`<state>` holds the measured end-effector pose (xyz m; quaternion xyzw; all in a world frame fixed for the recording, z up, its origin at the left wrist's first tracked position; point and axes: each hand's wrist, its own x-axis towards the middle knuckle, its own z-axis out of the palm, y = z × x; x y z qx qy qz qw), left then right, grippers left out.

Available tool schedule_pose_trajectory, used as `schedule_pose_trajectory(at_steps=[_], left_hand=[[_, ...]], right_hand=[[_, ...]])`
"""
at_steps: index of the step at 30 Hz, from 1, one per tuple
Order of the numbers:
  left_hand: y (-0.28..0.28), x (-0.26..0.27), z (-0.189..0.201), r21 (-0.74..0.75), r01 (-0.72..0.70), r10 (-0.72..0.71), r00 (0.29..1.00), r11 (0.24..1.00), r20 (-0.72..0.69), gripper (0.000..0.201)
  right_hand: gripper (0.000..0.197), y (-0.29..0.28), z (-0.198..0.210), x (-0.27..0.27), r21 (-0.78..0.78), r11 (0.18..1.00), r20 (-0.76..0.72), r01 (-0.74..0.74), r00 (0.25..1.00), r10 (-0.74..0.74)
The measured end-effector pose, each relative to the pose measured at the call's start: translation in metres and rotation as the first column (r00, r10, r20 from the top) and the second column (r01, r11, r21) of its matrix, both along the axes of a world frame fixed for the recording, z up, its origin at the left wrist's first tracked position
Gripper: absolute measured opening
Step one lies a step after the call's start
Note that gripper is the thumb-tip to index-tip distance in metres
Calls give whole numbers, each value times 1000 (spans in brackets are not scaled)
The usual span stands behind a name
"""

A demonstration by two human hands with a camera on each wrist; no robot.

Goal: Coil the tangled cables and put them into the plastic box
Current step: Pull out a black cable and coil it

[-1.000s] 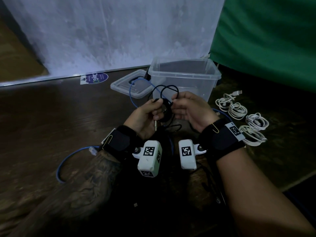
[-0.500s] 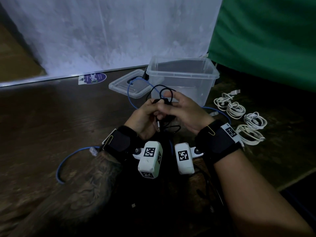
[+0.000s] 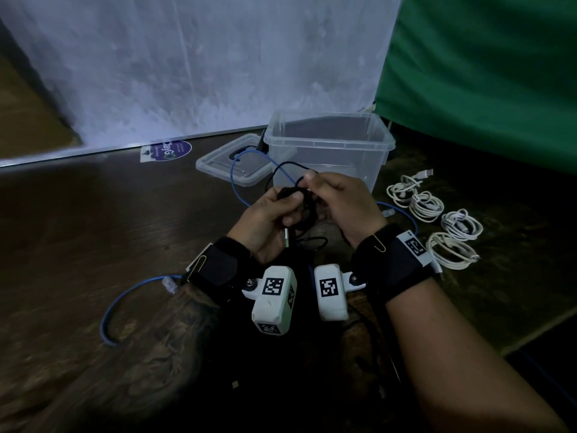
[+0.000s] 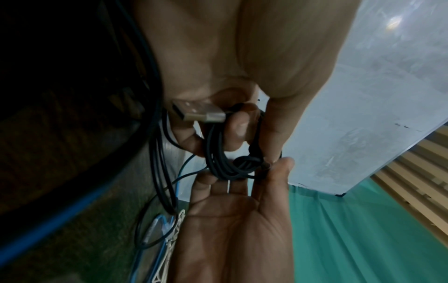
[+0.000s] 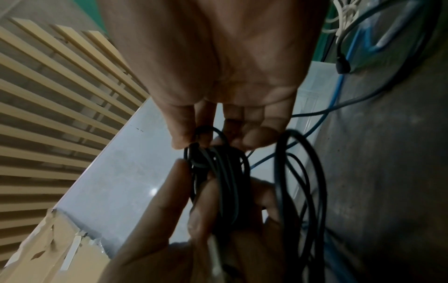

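A black cable (image 3: 302, 210) is wound into a small coil held up in front of the clear plastic box (image 3: 331, 142). My left hand (image 3: 268, 214) grips the coil (image 4: 225, 162), and the cable's silver USB plug (image 4: 198, 113) sticks out below its fingers. My right hand (image 3: 340, 201) pinches the cable's loose end at the top of the coil (image 5: 218, 159), its fingertips (image 5: 181, 141) meeting the left thumb. A loose black loop (image 3: 281, 170) rises toward the box. A blue cable (image 3: 249, 179) lies uncoiled on the floor behind and beneath my hands.
The box's lid (image 3: 231, 160) lies flat to its left. Several coiled white cables (image 3: 437, 220) rest on the floor to the right. A blue plug end (image 3: 168, 284) lies at the left. A green cloth (image 3: 484, 73) hangs behind the box.
My right hand has come in against the left and moved to the top of the coil. The free black loop above the hands has grown smaller.
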<state>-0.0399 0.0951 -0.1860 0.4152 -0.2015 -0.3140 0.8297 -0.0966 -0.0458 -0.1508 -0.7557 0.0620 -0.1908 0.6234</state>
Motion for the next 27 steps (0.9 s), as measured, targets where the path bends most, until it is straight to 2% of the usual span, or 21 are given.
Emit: schedule_pose_trajectory(at_steps=[2,5,9,11,13,15,16,19,21,23,27], left_hand=[[-2,-2,0,29,0,0,1000,1000,22,25],[-5,-4,0,56,-39,38,999,998,22,21],[-6,-2,-3,94,-79,75,996,992,42,40],[-6,-3,-2,81,-89,84,995,993,58,36],[-5,-5,0,70,-92,86,993,993,82,25],[-5,-7,-1,65,-89,82,992,994,101,17],[-5,-7,-1,65,-94,87,991,993,100,15],[-6,-6,2,69,-80,79,997,994,14,12],[-5,-7,6,54,-33,39,993,998,-114,15],[-5,-10,9,54,12,-2,984,998,-179,20],[-10,-15,8,160,-8,20,997,987,-74,20]], right_hand=[[20,0,-1,1,-27,999,32,31,999,-30],[9,1,-3,1,-35,997,111,75,991,-71],[6,4,0,1,109,989,151,97,982,-113],[11,2,2,2,248,968,82,34,995,-56],[14,2,2,2,355,932,-10,-77,996,86],[17,3,1,1,370,918,-73,-141,981,179],[15,2,0,1,346,928,-82,-140,980,179],[14,-6,3,3,234,972,13,-7,1000,4],[18,-18,6,4,200,971,113,132,981,-157],[16,-27,9,2,185,958,200,220,946,-256],[11,-29,9,2,213,937,261,278,908,-329]])
